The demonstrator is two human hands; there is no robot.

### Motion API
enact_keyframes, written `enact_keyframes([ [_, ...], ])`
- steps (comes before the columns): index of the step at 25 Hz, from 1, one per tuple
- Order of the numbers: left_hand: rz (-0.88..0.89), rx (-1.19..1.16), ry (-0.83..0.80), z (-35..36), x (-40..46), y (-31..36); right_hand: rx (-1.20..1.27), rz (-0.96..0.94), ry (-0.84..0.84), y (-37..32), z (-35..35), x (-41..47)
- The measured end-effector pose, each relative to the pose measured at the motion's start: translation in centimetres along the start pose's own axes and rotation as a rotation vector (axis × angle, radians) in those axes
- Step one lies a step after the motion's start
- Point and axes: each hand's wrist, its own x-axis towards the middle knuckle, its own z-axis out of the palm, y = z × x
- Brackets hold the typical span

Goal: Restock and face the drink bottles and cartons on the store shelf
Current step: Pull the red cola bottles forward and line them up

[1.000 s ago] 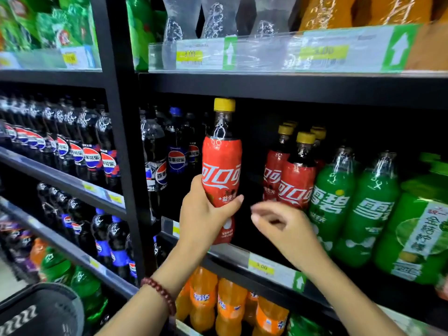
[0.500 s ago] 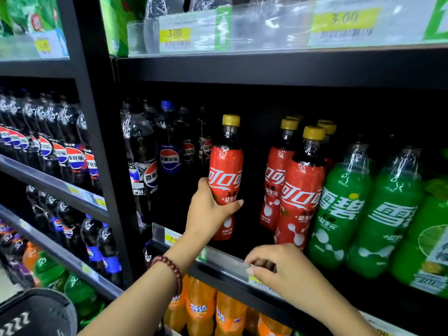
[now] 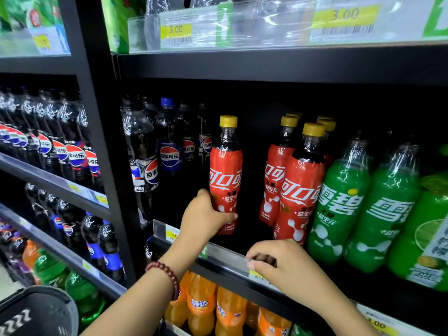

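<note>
1. While the left hand (image 3: 206, 218) grips the red cola bottle (image 3: 226, 175) low on its body at frame centre, label outward, the bottle looks just short of seated on the shelf.
2. Right hand (image 3: 278, 263), lower right of centre, curls its fingers over the price rail (image 3: 225, 257); it holds no bottle.
3. Matching colas (image 3: 300, 187) and green bottles (image 3: 339, 202) to the right already face forward; a gap beside the held bottle probably wants filling.

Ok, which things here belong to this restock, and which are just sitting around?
In play:
left hand gripping a red cola bottle
right hand on the shelf rail
other red colas

Just around:
Pepsi bottles
green bottles
orange bottles
upper price tags
</note>
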Motion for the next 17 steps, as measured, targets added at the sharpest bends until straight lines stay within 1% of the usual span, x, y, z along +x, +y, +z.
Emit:
enact_keyframes([
  [2, 0.045, 0.097, 0.022, -0.3, -0.1, 0.0, 0.013, 0.004, 0.001, 0.1, 0.0, 0.0],
  [4, 0.076, 0.105, 0.009, -0.4, 0.3, 0.0, 0.026, 0.006, 0.003, 0.3, 0.0, 0.0],
  [9, 0.019, 0.146, -0.003, 0.5, 3.5, 0.8, 0.044, -0.012, -0.007, 0.6, 0.1, 0.2],
  [13, 0.006, 0.135, 0.001, 1.7, 6.2, 0.8, 0.034, -0.018, -0.011, 1.0, 0.2, 0.3],
  [17, -0.004, 0.052, 0.003, 2.6, 8.1, -0.1, 0.017, -0.03, -0.02, 1.3, 0.1, 0.7],
])
